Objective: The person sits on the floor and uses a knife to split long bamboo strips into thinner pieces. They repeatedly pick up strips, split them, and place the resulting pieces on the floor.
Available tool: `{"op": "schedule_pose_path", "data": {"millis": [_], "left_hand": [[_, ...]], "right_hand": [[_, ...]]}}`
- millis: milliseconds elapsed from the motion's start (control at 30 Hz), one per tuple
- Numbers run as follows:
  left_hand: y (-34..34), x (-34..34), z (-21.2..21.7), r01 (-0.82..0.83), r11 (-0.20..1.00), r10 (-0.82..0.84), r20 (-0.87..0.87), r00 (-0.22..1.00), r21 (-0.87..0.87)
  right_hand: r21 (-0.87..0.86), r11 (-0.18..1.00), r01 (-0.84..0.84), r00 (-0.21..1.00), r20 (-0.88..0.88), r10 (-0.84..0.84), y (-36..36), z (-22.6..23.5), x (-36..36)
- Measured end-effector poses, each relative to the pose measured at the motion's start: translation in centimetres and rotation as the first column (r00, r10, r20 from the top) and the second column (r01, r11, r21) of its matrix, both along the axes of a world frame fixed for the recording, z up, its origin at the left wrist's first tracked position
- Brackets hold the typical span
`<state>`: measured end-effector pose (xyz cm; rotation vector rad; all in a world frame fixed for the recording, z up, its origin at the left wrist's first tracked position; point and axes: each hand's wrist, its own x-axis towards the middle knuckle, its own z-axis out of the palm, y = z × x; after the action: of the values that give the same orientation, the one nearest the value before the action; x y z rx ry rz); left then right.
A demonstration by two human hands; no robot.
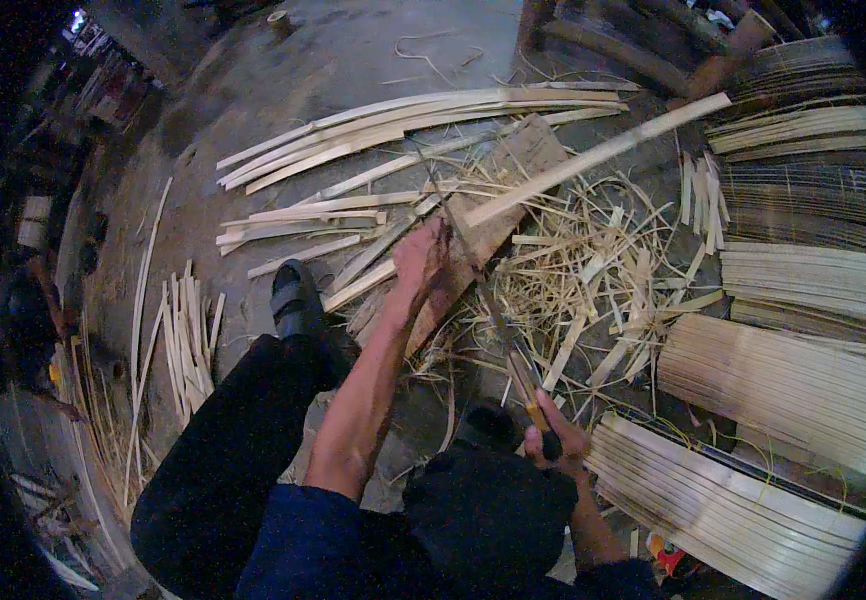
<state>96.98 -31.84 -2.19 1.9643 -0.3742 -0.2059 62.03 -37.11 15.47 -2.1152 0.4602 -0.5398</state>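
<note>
My right hand (pixel 561 436) is closed around the yellow-and-black handle of a long, narrow-bladed saw (pixel 498 320). Its blade slants up and away to the left, passing just right of my left hand (pixel 421 258). That hand is closed over a pale bamboo strip (pixel 603 155), pressing it onto a worn wooden board (pixel 536 150). The strip sticks out far to the upper right, and a pale end shows at the lower left of the hand. The blade lies across the strip beside my fingers; whether it has cut in, I cannot tell.
Loose bamboo strips (pixel 393 115) lie beyond the board, with shavings (pixel 603 260) heaped to its right. Stacked slat bundles (pixel 783 385) line the right side. A sandalled foot (pixel 303 310) stands left of the board. More strips (pixel 188 345) and another person (pixel 33 310) are at left.
</note>
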Motion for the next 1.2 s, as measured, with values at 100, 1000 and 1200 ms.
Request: {"op": "schedule_pose_path", "data": {"millis": [100,1000,1200], "left_hand": [[-0.7,0.0,0.4,0.096,0.869,-0.198,0.162,0.967,0.485],[-1.6,-0.4,0.8,0.158,0.984,-0.173,0.257,0.951,0.081],[-0.3,1.3,1.8,0.168,0.974,-0.195,0.191,0.962,0.149]], "right_hand": [[0.014,1.0,0.004,0.992,-0.126,-0.002,-0.2,0.4,0.7],[0.249,0.96,0.128,0.983,-0.157,-0.09,0.0,1.0,2.4],[0.234,0.963,0.13,0.989,-0.104,-0.109,0.1,0.8,6.6]]}}
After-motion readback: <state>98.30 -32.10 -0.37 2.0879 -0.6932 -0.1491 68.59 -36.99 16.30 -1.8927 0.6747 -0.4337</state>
